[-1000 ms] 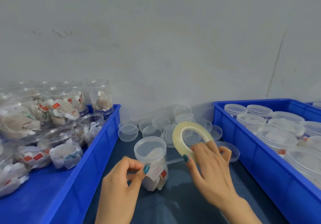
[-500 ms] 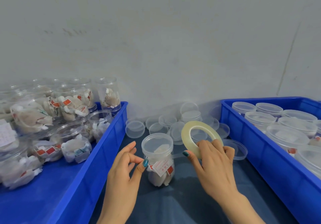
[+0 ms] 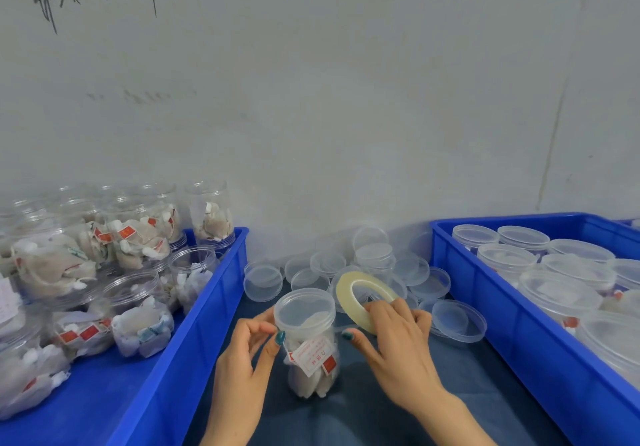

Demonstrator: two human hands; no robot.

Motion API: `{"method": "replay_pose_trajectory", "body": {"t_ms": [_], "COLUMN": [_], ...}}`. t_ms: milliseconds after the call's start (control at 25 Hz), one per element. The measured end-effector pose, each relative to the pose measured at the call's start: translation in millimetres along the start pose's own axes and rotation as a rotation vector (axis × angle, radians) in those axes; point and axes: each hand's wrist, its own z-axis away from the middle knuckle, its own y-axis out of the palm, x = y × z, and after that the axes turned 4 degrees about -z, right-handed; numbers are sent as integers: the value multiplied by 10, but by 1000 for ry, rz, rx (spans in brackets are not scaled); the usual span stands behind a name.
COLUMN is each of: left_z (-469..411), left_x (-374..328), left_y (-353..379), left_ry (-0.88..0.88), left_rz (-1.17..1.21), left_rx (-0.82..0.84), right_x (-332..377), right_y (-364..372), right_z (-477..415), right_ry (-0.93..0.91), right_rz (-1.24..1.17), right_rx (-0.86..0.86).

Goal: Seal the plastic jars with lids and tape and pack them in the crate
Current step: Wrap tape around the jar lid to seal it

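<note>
Pinching the jar (image 3: 309, 359) just under its lid (image 3: 304, 308), the left hand (image 3: 242, 355) is now touching it, having closed the small gap seen half a second earlier. The right hand (image 3: 391, 341) is gripping the tape roll (image 3: 343, 298) and holding it closer to the jar than before, with a thin strip (image 3: 341, 327) stretching between them. The jar is standing upright on the table (image 3: 346, 421) between two blue crates. The left crate (image 3: 207, 307) is holding open jars and the right crate (image 3: 512, 334) lidded ones. Loose lids (image 3: 374, 255) are lying behind the jar.
</note>
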Motion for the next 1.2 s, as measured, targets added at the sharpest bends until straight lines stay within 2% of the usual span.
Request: {"method": "replay_pose_trajectory", "body": {"t_ms": [120, 240, 280, 400, 520, 720, 880, 1040, 1200], "left_z": [-41, -20, 6, 97, 42, -45, -94, -130, -105], "left_x": [20, -25, -50, -171, -246, -184, -139, -244, -390], "left_y": [53, 91, 107, 243, 417, 436, 296, 168, 149], "left_ry": [-28, -106, -110, -91, -86, -107, -103, -96, -83], "left_rz": [88, 188, 186, 107, -49, -56, -112, -225, -173], "left_rx": [-37, -144, -129, 69, 25, 2, 42, 38, 18], "right_x": [25, 52, 60, 90, 131, 104, 6, 25, 54], "right_y": [42, 76, 81, 72, 44, -59, -152, -234, -257], "right_z": [-20, 8, 16, 19, 24, 23, 34, 51, 31], "right_ry": [3, 26, 30, 31, 54, 66, 7, -2, 33], "right_rz": [-38, -91, -93, -107, -157, -22, -29, 50, -12], "right_rx": [31, 9, 7, 15, -37, -59, -102, 3, 22]}}
